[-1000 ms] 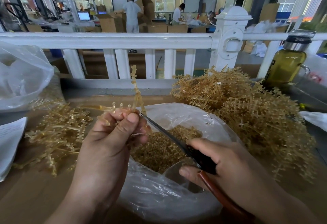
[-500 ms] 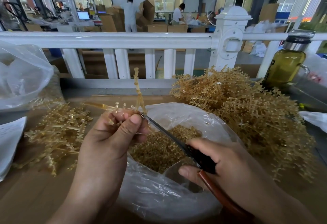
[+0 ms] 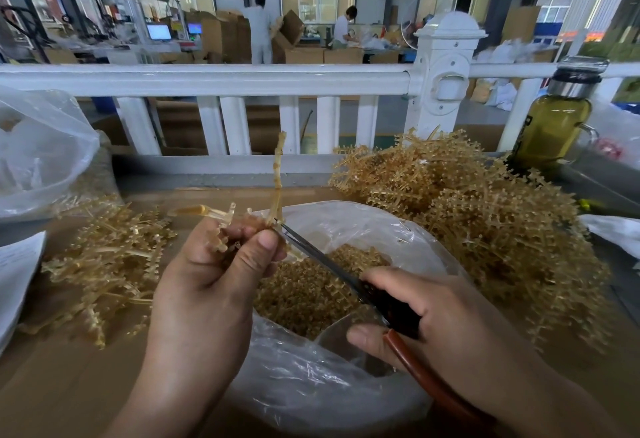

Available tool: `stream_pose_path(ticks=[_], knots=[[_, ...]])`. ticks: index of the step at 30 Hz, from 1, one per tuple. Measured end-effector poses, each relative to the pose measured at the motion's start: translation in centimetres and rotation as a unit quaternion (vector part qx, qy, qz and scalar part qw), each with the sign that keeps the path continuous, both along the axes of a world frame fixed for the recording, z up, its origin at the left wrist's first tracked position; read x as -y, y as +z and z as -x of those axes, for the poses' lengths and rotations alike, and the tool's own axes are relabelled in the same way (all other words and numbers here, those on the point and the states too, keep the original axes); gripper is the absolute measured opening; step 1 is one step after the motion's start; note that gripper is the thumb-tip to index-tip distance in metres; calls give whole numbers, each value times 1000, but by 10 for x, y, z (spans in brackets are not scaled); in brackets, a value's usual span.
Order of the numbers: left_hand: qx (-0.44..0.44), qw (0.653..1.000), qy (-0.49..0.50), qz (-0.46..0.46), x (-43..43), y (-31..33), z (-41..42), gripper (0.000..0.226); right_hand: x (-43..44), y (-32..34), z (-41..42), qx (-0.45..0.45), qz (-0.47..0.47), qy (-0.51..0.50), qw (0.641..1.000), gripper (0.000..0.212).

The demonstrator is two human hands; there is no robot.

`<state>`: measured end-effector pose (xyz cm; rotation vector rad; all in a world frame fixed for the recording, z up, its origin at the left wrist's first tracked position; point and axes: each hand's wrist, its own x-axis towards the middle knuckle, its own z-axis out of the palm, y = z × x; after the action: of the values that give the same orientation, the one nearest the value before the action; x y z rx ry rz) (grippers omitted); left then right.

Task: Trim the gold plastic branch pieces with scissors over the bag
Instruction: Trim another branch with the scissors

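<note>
Left hand (image 3: 214, 264) pinches the gold plastic branch piece (image 3: 277, 178), right hand (image 3: 426, 313) gripping red-handled steel scissors (image 3: 322, 257): cut close to stem, keep tips over clear plastic bag (image 3: 346, 385).

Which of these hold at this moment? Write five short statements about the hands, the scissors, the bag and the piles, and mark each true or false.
1. The left hand pinches a gold branch piece above the open clear bag. True.
2. The scissors are in the left hand. False: the right hand holds them, blades pointing at the piece.
3. The bag holds no pieces. False: gold trimmed bits lie inside it.
4. The larger heap of gold branches lies right of the bag. True.
5. The bottle of yellow-green liquid lies tipped over on the smaller left pile. False: it stands upright at the far right.
</note>
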<state>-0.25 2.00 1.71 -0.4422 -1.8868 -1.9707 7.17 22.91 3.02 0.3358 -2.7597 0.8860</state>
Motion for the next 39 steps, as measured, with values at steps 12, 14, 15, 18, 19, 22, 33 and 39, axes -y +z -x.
stream_pose_path(ticks=[12, 14, 15, 18, 19, 22, 33, 39], knots=[[-13, 1000, 6, 16, 1, 1, 0, 6, 1, 0, 0, -7, 10, -16, 1000, 49], [-17, 999, 13, 30, 2, -1, 1, 8, 1, 0, 1, -6, 8, -13, 1000, 49], [-17, 999, 18, 33, 2, -2, 1, 7, 1, 0, 1, -6, 8, -13, 1000, 51], [-16, 999, 28, 39, 3, -4, 1, 3, 1, 0, 1, -7, 7, -13, 1000, 51], [-18, 998, 28, 44, 3, -4, 1, 4, 1, 0, 1, -7, 4, -13, 1000, 51], [-17, 999, 24, 43, 2, -2, -1, 7, 1, 0, 1, -14, -7, -13, 1000, 52], [-20, 997, 41, 67, 1, 0, -4, 13, -1, 2, 1, -14, -27, -3, 1000, 41], [-17, 998, 32, 43, -1, 0, -3, 14, -1, 3, 0, -18, -35, 0, 999, 37]])
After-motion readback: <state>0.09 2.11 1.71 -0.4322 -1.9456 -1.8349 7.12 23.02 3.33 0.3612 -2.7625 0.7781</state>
